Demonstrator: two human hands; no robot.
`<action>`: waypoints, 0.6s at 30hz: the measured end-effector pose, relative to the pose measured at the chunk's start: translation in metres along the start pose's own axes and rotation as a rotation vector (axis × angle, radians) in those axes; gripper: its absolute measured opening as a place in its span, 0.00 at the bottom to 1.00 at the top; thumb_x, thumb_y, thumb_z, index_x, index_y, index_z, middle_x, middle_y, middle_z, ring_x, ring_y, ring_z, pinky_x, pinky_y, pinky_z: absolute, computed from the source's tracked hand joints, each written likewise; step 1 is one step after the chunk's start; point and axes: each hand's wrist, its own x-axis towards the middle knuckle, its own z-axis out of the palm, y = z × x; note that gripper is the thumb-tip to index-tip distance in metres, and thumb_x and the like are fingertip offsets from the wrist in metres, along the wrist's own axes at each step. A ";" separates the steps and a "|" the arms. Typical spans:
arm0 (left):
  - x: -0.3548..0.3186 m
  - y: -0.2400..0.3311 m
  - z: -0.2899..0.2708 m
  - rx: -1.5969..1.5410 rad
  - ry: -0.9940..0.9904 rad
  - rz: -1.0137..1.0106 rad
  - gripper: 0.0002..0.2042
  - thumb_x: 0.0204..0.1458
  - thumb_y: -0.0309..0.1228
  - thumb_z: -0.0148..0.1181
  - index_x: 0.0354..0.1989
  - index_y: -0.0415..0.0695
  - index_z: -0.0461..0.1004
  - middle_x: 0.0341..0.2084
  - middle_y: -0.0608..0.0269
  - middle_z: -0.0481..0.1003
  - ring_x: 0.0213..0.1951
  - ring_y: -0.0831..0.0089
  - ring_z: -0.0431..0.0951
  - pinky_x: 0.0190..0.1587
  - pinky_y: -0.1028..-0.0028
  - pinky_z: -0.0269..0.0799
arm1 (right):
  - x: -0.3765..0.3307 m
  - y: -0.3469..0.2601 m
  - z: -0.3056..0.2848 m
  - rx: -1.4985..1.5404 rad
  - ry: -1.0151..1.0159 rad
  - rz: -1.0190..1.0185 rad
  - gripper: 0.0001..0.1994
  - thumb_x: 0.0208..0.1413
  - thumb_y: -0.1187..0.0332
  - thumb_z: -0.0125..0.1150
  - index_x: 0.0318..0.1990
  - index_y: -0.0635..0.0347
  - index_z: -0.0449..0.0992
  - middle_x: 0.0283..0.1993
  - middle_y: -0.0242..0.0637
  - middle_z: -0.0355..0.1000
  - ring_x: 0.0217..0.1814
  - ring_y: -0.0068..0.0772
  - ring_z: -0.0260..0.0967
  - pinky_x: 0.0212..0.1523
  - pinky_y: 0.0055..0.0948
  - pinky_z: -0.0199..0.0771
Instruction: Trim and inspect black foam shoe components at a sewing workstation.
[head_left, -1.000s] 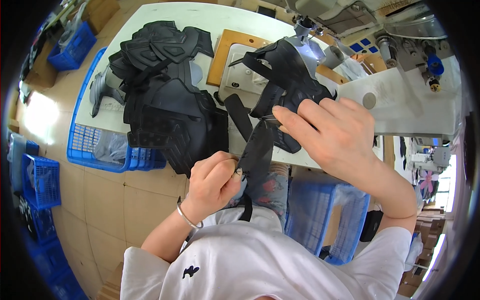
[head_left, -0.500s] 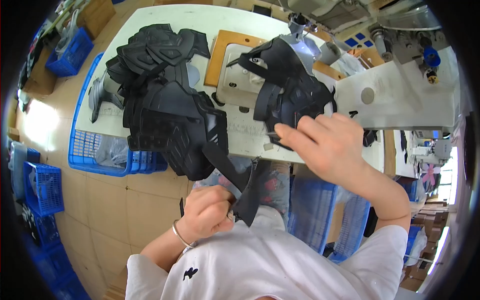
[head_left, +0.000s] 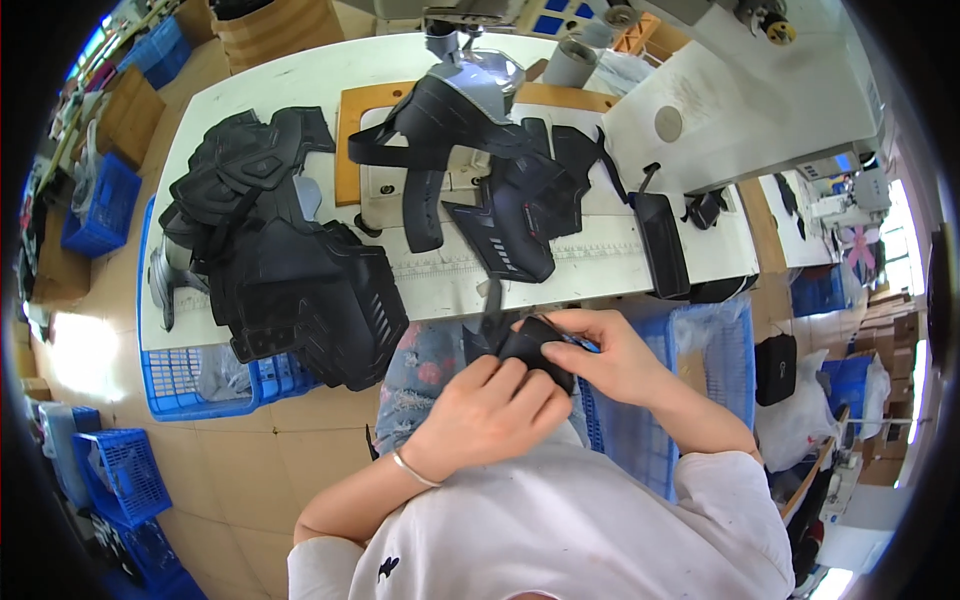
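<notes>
At the left, a blue basket point(head_left: 122, 478) stands on the tiled floor point(head_left: 225, 470). Right of it, a blue crate point(head_left: 205, 408) sits partly under the near left edge of the white bench point(head_left: 290, 82), which carries a pile of molded black parts point(head_left: 305, 285).

The left hand point(head_left: 495, 405), with a silver bracelet point(head_left: 410, 470) on its wrist, is near the bench's near edge, its fingers clamped on a small black piece point(head_left: 528, 343). That piece is above the person's lap, between both hands. Farther off, a larger black panel point(head_left: 535, 205) lies on the bench. The right hand point(head_left: 600, 355) grips the small piece from the right, thumb on top; something blue shows beside its fingers, too small to identify.

Farther right are a black oblong item point(head_left: 662, 245) and a white sewing machine point(head_left: 760, 100).
</notes>
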 end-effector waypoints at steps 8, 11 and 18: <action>0.021 -0.028 0.030 -0.242 0.187 -0.477 0.12 0.50 0.34 0.63 0.39 0.41 0.72 0.40 0.55 0.71 0.48 0.58 0.70 0.54 0.57 0.65 | -0.029 0.001 -0.075 -0.138 0.378 -0.090 0.11 0.56 0.73 0.61 0.44 0.69 0.78 0.37 0.28 0.76 0.41 0.15 0.68 0.43 0.19 0.69; 0.034 -0.067 0.062 -0.171 0.147 -0.701 0.24 0.51 0.40 0.64 0.51 0.37 0.68 0.46 0.51 0.70 0.51 0.51 0.68 0.55 0.57 0.63 | -0.029 0.005 -0.096 -0.130 0.554 -0.140 0.10 0.56 0.72 0.63 0.43 0.69 0.79 0.30 0.21 0.68 0.33 0.12 0.60 0.36 0.16 0.62; 0.051 -0.092 0.092 0.241 -0.059 -0.803 0.32 0.45 0.42 0.70 0.56 0.40 0.67 0.49 0.52 0.66 0.52 0.51 0.64 0.56 0.57 0.60 | -0.029 0.006 -0.125 -0.190 0.610 -0.177 0.09 0.53 0.72 0.64 0.41 0.66 0.79 0.30 0.25 0.71 0.33 0.14 0.63 0.37 0.17 0.63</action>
